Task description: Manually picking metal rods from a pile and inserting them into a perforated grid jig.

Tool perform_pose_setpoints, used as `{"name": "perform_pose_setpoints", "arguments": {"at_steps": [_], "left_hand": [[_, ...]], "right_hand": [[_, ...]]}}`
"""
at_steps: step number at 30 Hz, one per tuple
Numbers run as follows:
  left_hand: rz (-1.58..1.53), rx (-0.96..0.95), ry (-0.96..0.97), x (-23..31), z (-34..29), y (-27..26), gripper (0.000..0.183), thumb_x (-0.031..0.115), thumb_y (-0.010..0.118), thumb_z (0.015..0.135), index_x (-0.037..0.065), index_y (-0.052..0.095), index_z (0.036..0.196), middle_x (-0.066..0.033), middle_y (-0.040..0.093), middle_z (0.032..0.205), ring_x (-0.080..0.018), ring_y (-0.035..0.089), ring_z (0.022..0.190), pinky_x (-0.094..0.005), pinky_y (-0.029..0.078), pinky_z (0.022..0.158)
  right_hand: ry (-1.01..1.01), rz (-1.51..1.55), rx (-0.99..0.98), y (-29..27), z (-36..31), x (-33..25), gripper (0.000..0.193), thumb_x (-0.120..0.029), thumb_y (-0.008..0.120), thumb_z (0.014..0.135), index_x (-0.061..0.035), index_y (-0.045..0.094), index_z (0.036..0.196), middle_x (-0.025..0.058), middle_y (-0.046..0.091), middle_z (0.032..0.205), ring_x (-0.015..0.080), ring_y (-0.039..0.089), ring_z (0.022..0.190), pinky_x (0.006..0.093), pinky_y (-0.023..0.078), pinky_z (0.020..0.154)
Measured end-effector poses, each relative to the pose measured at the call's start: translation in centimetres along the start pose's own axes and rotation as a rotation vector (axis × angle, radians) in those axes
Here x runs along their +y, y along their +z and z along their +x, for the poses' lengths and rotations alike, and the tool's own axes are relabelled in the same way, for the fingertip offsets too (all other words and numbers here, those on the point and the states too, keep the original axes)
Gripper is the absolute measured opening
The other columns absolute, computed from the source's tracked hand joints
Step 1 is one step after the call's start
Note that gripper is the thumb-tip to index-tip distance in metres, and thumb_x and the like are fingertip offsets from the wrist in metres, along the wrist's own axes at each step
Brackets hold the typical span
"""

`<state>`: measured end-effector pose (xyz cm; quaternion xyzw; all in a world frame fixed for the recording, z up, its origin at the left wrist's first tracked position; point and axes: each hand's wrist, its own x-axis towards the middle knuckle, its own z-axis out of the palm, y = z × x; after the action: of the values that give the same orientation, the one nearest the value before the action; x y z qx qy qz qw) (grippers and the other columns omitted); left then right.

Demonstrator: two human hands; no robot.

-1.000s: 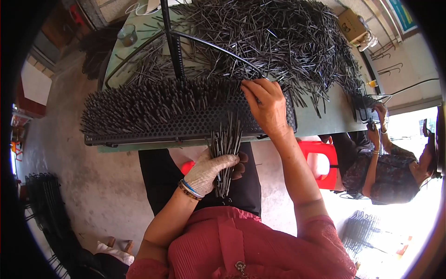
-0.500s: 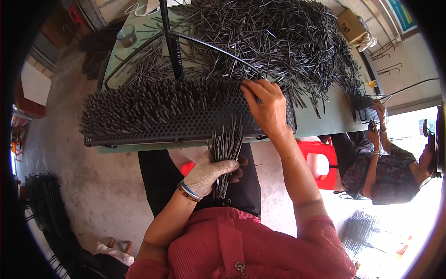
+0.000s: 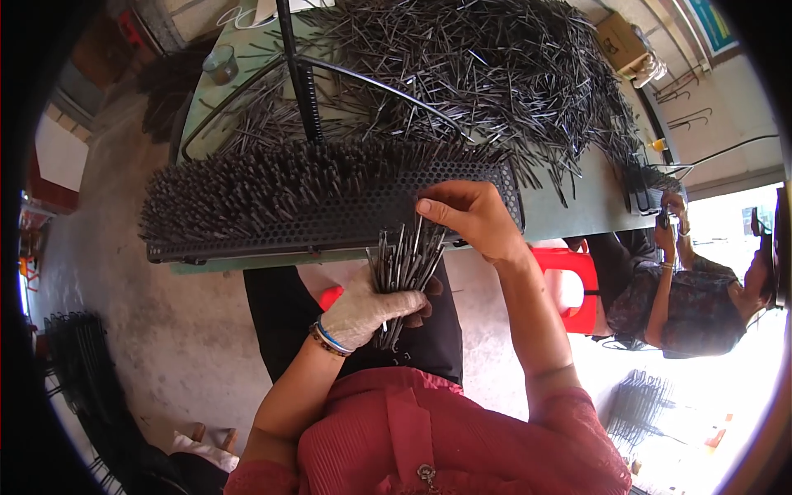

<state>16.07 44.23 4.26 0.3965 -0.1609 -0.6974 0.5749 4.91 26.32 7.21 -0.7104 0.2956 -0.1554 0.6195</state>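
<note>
My left hand, in a pale glove with a dark inner side, is closed around a bundle of thin dark rods, held upright before my lap. Just above the bundle, my bare right hand pinches one thin dark rod, mostly hidden by the fingertips. Beyond both hands lies a long black perforated rack along the table's near edge. Many similar rods stand upright in its holes, packed densely at the left and along the back. Bare holes show along its front and right part.
A large heap of loose rods covers the back of the green table. A black metal frame rises behind the rack. A glass cup stands at the far left. Rightward, another person handles a smaller rack near a red stool.
My right hand has come back from the rack's rear right toward me, down to the top of the bundle. My left hand keeps its hold, with the rod tips fanned slightly wider.
</note>
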Motion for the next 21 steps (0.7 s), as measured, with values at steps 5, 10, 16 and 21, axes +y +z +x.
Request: {"name": "perform_pose_setpoints", "arguments": {"at_steps": [5,10,16,21], "left_hand": [[0.013,-0.023,0.006,-0.5,0.2,0.3,0.036,0.007,0.069,0.080,0.001,0.058,0.114,-0.0109,0.067,0.099,-0.0154,0.066,0.078,-0.0281,0.056,0.066],[0.017,-0.015,0.016,-0.5,0.5,0.7,0.036,0.008,0.069,0.077,-0.001,0.059,0.110,-0.0114,0.067,0.096,-0.0153,0.066,0.073,-0.0272,0.056,0.063],[0.011,0.003,-0.022,-0.5,1.2,0.4,0.029,0.007,0.065,0.079,-0.001,0.060,0.107,-0.0111,0.066,0.096,-0.0149,0.065,0.074,-0.0283,0.057,0.064],[-0.052,0.038,-0.051,-1.0,1.4,0.2,0.026,0.008,0.059,0.087,0.000,0.058,0.112,-0.0118,0.067,0.100,-0.0170,0.065,0.078,-0.0300,0.056,0.067]], "right_hand": [[0.125,0.101,0.028,-0.1,-0.6,-0.1,0.026,-0.018,0.073,0.085,0.0040,0.070,0.100,0.0051,0.069,0.085,0.0084,0.059,0.077,0.0239,0.048,0.070],[0.049,0.123,0.033,-0.8,-0.7,0.9,0.025,-0.021,0.069,0.089,0.0031,0.071,0.097,0.0014,0.067,0.081,0.0053,0.056,0.074,0.0221,0.045,0.065],[-0.082,-0.028,0.274,-2.1,0.2,-0.2,0.027,-0.023,0.065,0.092,0.0036,0.069,0.098,-0.0004,0.063,0.076,0.0050,0.052,0.067,0.0212,0.043,0.061],[-0.206,-0.036,0.390,-3.8,1.7,-0.4,0.026,-0.022,0.064,0.093,0.0033,0.069,0.097,-0.0004,0.064,0.076,0.0054,0.053,0.067,0.0214,0.044,0.061]]}}
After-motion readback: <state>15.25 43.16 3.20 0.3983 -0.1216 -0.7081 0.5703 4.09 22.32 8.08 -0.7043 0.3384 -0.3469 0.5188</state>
